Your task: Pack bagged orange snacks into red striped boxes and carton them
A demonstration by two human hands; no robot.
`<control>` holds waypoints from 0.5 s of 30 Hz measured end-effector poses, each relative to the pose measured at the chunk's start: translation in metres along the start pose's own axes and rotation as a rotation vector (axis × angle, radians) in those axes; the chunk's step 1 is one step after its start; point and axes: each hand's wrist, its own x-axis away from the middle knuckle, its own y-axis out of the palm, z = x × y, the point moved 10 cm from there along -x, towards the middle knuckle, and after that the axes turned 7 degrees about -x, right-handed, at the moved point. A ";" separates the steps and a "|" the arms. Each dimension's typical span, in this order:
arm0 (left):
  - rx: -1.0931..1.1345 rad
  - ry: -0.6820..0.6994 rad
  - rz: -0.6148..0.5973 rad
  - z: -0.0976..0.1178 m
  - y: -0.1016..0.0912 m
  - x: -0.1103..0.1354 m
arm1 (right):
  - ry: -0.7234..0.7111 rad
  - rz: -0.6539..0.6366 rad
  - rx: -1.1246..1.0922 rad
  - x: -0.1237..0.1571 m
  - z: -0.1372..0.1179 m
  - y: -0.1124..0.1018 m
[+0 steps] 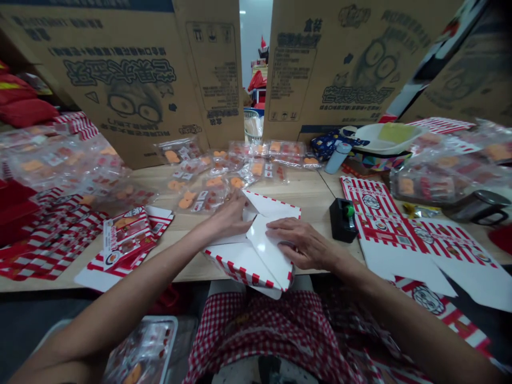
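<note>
My left fingers lie pressed together on the white flaps of the box [256,226], tips pushed in at the fold, not pinching. My left hand [230,216] sits on top of it. My right fingers [290,234] are slightly spread and lie flat across a glossy flap, and my right hand [304,244] presses from the other side. The half-folded box sits between my hands at the table's near edge, its red-striped side tilted toward me and a corner hanging over my lap.

Just past my left fingertips, bags of orange snacks [200,194] crowd the table [304,197], and more heap up at the far left [52,162]. Left of my forearm lies a made-up box [128,237] on a pile of striped blanks [52,237]. To my right stand a black gadget with a green knob [342,220], then flat blanks [416,240], a full bag [436,178] and a dark mug [476,207]. Farther off are a bottle [338,157] and a white plate [384,136]. Big cardboard sheets [120,69] stand upright along the far side and block most of my view beyond. Below, a checked cloth [264,341] covers my lap, beside a plastic tray [140,352].
</note>
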 end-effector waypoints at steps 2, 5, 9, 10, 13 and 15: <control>0.099 0.044 -0.041 -0.004 -0.007 0.000 | -0.009 -0.009 -0.026 0.002 -0.003 -0.007; 0.173 0.050 -0.137 -0.010 -0.005 0.001 | 0.038 -0.062 -0.031 0.002 -0.002 -0.012; 0.188 0.120 -0.029 -0.003 -0.005 0.000 | 0.135 -0.197 0.114 -0.008 0.001 0.001; 0.183 0.138 0.013 -0.001 -0.005 0.001 | 0.142 -0.226 0.138 -0.010 0.001 0.006; 0.182 0.176 0.043 0.004 -0.002 0.004 | 0.145 -0.291 0.112 -0.012 -0.001 0.019; 0.181 0.186 0.020 0.006 -0.001 0.007 | 0.161 -0.312 0.084 -0.008 0.000 0.022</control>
